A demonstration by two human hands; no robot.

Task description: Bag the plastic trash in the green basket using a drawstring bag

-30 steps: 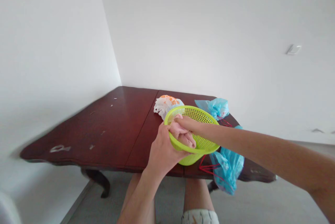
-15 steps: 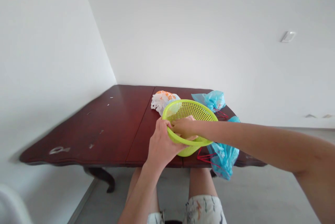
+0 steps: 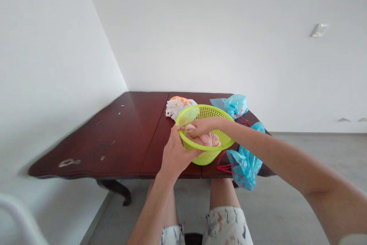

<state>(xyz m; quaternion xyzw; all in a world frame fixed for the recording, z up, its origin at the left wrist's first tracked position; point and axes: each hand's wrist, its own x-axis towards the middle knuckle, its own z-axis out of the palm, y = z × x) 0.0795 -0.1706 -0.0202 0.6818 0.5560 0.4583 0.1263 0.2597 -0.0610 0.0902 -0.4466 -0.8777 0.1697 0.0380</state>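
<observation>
The person sits at the near edge of a dark red wooden table (image 3: pixel 129 134), knees in patterned shorts (image 3: pixel 226 226) showing under it. A green mesh basket (image 3: pixel 207 156) is at the front of the table, just right of the seam that runs down the tabletop. Its mouth tips a little towards the person; I cannot tell whether its base rests flat on the wood.

The left hand (image 3: pixel 174 154) is clamped on the basket's near rim, thumb over the top edge and fingers wrapped round the outside wall. The right hand (image 3: pixel 200 127) reaches in from the right, arm stretched across the basket's mouth, its fingers curled down and closed on a pink bundle (image 3: pixel 211 140). The bundle lies inside against the near wall (soft and crumpled, but I cannot make out what it is).

Behind the basket, touching or nearly touching its far rim, lies a white plastic bag (image 3: pixel 177 106) with orange print. To the right of that is a blue plastic bag (image 3: pixel 233 104). A second blue bag (image 3: pixel 246 163) hangs over the table's front right edge, just beside the basket, with red handles (image 3: pixel 224 165) trailing from it. A switch plate (image 3: pixel 319 30) is high on the white wall to the right.
</observation>
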